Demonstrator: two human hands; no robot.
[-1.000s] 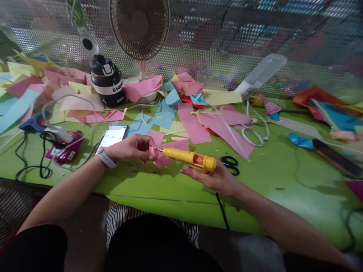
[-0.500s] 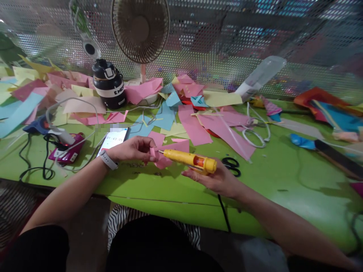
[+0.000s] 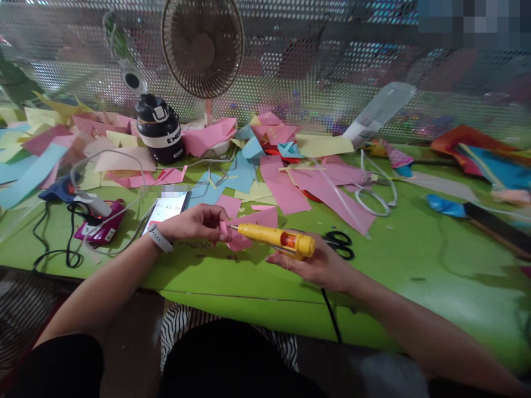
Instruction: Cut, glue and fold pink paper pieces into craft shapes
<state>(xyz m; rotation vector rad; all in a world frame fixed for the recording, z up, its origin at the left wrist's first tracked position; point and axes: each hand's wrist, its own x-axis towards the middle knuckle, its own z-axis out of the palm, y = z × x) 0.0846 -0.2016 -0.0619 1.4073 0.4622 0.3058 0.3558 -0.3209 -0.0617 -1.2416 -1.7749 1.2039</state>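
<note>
My left hand [image 3: 203,224] pinches the left edge of a piece of pink paper [image 3: 243,239] above the green table. A yellow hot glue gun [image 3: 274,236] is gripped in my right hand [image 3: 315,262], its metal nozzle against or very close to the paper beside my left fingertips. An orange-red part shows through the opening in the gun's body, and a black cord hangs below it over the table edge. Black scissors [image 3: 339,243] lie just right of my right hand. Close to my left wrist rests a phone [image 3: 168,207] with a running timer.
Pink, blue and yellow papers cover the back of the green table [image 3: 398,298]. Behind my left hand stand a black bottle [image 3: 160,130] and a fan [image 3: 203,50]. A purple power strip [image 3: 102,224] with cables lies left; a clear plastic bottle [image 3: 381,110] leans at the mesh.
Both hands hold almost the same pose, with the glue gun's nozzle still at the paper. The view has shifted slightly, and the phone's timer has advanced by a second.
</note>
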